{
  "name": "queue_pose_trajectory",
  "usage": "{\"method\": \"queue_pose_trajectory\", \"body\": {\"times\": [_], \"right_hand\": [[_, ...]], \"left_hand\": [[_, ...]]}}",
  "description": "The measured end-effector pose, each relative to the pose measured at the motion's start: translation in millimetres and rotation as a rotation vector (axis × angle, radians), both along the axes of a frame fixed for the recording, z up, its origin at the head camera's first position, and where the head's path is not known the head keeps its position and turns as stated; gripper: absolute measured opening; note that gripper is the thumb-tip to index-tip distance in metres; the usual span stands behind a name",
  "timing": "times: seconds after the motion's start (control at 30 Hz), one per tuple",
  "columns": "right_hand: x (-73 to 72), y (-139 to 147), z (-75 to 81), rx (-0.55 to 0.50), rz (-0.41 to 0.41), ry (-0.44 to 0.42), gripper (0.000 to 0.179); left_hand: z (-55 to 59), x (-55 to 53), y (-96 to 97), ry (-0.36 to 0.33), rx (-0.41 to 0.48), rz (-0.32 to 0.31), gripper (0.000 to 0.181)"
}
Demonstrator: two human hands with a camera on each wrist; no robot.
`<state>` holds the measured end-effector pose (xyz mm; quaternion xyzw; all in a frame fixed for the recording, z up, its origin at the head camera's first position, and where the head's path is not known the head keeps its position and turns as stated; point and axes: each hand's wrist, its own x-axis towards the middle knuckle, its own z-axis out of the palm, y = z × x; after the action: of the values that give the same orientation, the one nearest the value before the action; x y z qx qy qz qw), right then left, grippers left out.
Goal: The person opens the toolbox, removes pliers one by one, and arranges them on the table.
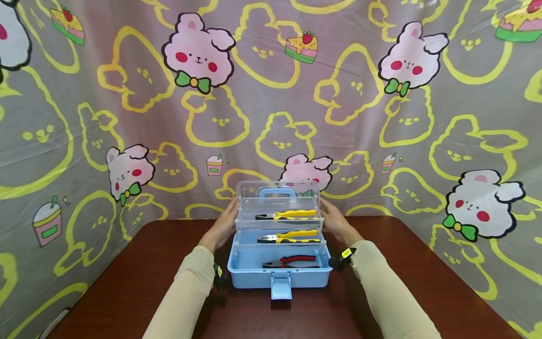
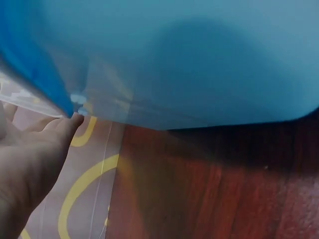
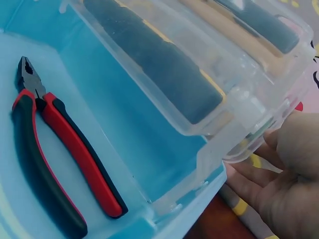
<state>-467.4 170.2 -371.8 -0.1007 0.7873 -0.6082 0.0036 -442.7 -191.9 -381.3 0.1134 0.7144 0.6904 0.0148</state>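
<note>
A light-blue toolbox (image 1: 254,279) stands with its clear lid (image 1: 245,189) raised and its two clear trays fanned upward. My left hand (image 1: 226,223) holds the lid's left side; in the left wrist view its fingertips are at the hinge corner, partly hidden. On the other side my right hand (image 3: 294,181) grips the lid's rear edge, thumb and fingers close by the hinge. Yellow-and-black pliers (image 1: 298,213) lie in the upper tray, and combination pliers (image 1: 292,234) with like handles in the lower one. Red-and-black pliers (image 3: 79,154) rest on the box's floor.
The front latch (image 1: 281,286) hangs down, and a blue handle (image 1: 277,192) shows on the lid. Beneath is a dark red-brown table (image 1: 169,240). Right behind it hangs a cartoon-printed curtain (image 1: 262,103).
</note>
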Motion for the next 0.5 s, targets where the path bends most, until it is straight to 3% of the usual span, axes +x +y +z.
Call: {"method": "queue_pose_trajectory", "body": {"times": [0.23,0.5], "right_hand": [[-5.6,-0.8,-4.4,0.053,-0.025,-0.022,0.054],[-7.8,3.0,-8.2,0.103,0.026,-0.076,0.052]], "left_hand": [[-2.2,-1.4,-1.4,-0.07,-0.01,-0.015,0.063],[-6.5,-2.4,-3.2,-0.088,-0.023,0.018,0.068]]}}
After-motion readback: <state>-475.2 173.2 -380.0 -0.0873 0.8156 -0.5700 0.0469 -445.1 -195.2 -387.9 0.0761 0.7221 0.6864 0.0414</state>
